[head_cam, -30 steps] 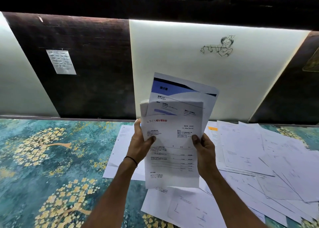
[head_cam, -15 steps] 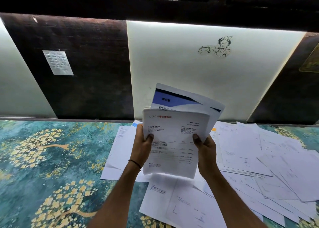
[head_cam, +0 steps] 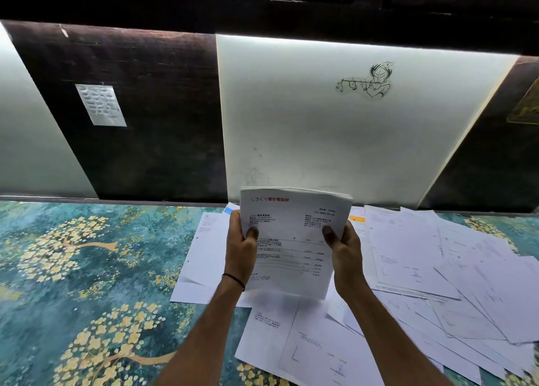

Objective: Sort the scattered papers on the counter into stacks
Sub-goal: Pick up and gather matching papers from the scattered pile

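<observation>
I hold a squared-up bundle of papers (head_cam: 291, 234) upright over the counter; its front sheet is white with red lettering at the top. My left hand (head_cam: 242, 248) grips the bundle's left edge, thumb on the front. My right hand (head_cam: 344, 248) grips its right edge the same way. Many loose white papers (head_cam: 437, 269) lie scattered and overlapping on the counter to the right and below my hands. One sheet (head_cam: 204, 254) lies to the left, partly hidden behind my left hand.
The counter (head_cam: 87, 269) has a teal surface with yellow flower trees and is bare on the left. Behind it rises a wall of dark panels and a lit white panel (head_cam: 320, 137) with a small drawing. A small note (head_cam: 100, 105) is stuck on the dark panel.
The bundle has come down toward the counter. The blue-headed sheet that stuck out behind has slid level with the front sheet, so the papers now form one even stack.
</observation>
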